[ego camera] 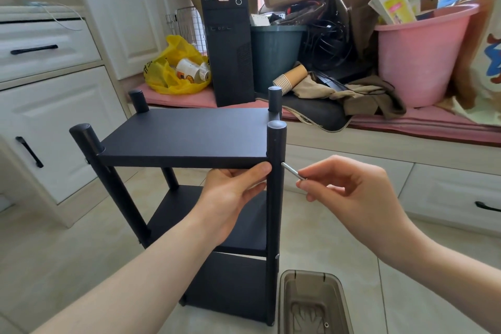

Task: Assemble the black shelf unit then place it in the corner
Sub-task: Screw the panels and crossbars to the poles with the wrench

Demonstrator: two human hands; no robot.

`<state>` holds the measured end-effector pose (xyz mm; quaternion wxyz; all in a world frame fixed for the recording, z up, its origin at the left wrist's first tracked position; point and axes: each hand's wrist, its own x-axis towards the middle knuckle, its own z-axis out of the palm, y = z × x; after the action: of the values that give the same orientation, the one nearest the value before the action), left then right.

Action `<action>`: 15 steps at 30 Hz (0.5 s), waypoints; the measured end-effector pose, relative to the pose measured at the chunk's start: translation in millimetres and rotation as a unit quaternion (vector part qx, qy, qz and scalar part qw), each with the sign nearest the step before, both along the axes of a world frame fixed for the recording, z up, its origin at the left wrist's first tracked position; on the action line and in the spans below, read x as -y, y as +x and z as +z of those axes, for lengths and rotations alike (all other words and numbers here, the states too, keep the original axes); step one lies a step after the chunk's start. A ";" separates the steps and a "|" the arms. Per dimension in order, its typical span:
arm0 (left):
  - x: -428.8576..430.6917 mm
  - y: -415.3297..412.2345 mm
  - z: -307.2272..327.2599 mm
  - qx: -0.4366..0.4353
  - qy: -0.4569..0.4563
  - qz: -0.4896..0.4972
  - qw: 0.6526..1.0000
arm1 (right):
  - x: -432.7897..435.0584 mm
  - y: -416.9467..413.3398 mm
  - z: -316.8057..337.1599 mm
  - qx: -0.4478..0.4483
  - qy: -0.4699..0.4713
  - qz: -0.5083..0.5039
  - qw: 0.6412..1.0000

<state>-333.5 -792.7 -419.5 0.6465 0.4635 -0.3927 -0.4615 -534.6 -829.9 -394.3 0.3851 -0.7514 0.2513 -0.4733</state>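
Fastening top board to post, by the look of it: black three-tier shelf unit with round posts [189, 138] upright on pale tile floor [352, 247], from frame centre down to 6 o'clock. Top board level, four post tops poking above it, two lower boards beneath. Near-right post [276, 211] at 3 o'clock of top board, with thin silver metal rod [291, 171] entering its side at board height; hex key or long bolt, cannot tell which.

Left hand [235, 187] wrapped on front edge of top board just beside that post, thumb along edge, fingers curled under: closed grip, steadying. Right hand [349, 187] at 3 o'clock of post, pinching outer end of rod between thumb and fingertips; narrow pinch, remaining fingers loosely bent.

Handling, judged: stiff board-and-tube build, probably light enough for an easy two-hand lift. Matte finish, not slippery. Possible wobble at joints until all fasteners tight. Best hold for carrying: two posts just under top board, one per hand. Avoid lifting by a single board.

Outward: translucent grey-brown plastic tray [311, 304] on floor at 5 o'clock, close by post foot, touching or not cannot tell. White drawer cabinet with black handles [48, 106] at 9 o'clock. On the ledge behind: yellow plastic bag holding cups [173, 68] at 11, black computer tower [230, 49] at 12, dark green bin [276, 54] at 1, pink plastic tub [420, 57] at 2. Target corner not identifiable.
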 end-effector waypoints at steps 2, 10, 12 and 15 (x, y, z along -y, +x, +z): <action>-0.3 0.1 0.1 0.002 -0.002 -0.002 1.000 | -0.3 1.4 1.6 -0.003 -0.008 -0.003 1.000; -1.4 0.3 -0.3 0.012 0.005 -0.006 1.000 | 0.6 13.1 5.3 -0.010 -0.021 -0.025 0.999; -1.4 0.8 -0.5 0.012 0.004 -0.007 1.000 | 2.4 16.5 5.7 -0.012 -0.020 -0.033 0.999; -1.9 1.2 0.0 0.018 0.000 -0.011 1.000 | 4.3 19.8 7.1 -0.013 -0.016 -0.038 0.999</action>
<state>-332.4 -790.8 -419.5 0.6341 0.4671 -0.4093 -0.4606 -514.8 -834.2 -387.2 0.3512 -0.7538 0.2771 -0.4814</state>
